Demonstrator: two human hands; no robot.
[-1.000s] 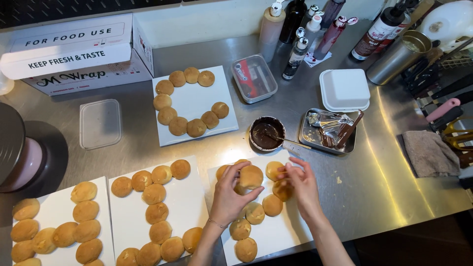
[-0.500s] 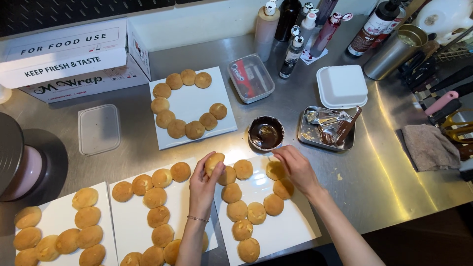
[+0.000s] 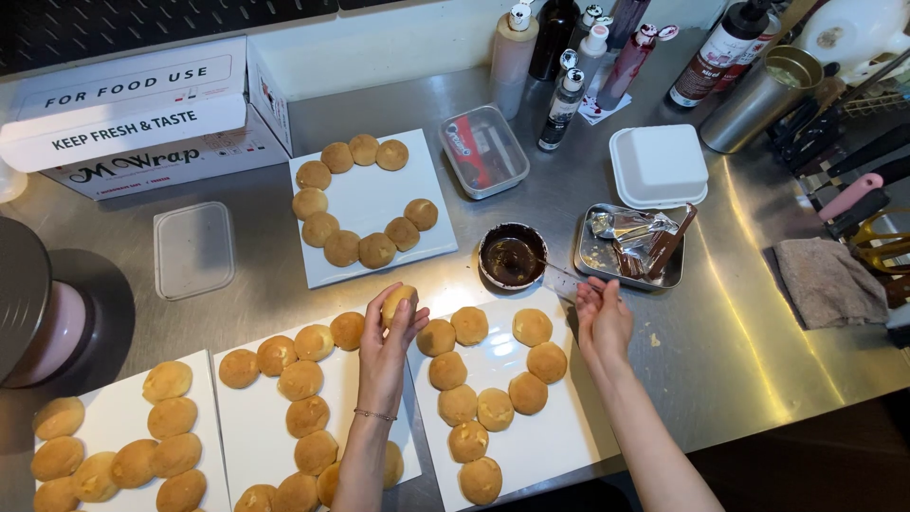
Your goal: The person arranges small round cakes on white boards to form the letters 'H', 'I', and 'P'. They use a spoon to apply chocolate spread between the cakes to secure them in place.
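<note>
Puff (image 3: 398,301) up off the board, pinched in the fingers of the left hand (image 3: 387,343), held just above the gap between the two near white boards. That grip is pressed around the round golden pastry, fingertips closed on its sides. Right hand (image 3: 601,320) sits just to the right, at the far right corner of the white board (image 3: 550,436), fingers curled on a thin stick (image 3: 557,273) that runs up to the small bowl of chocolate (image 3: 512,256). On that board, a curl of more puffs (image 3: 493,410). Left of it, another board of puffs (image 3: 301,379), with the forearm lying across it. Farther back on the steel bench (image 3: 739,322), a third board (image 3: 379,204) carries a loop of puffs. Right of the bowl, a metal tray (image 3: 627,252) with foil and a spatula. White lidded box (image 3: 658,165) beyond that.
</note>
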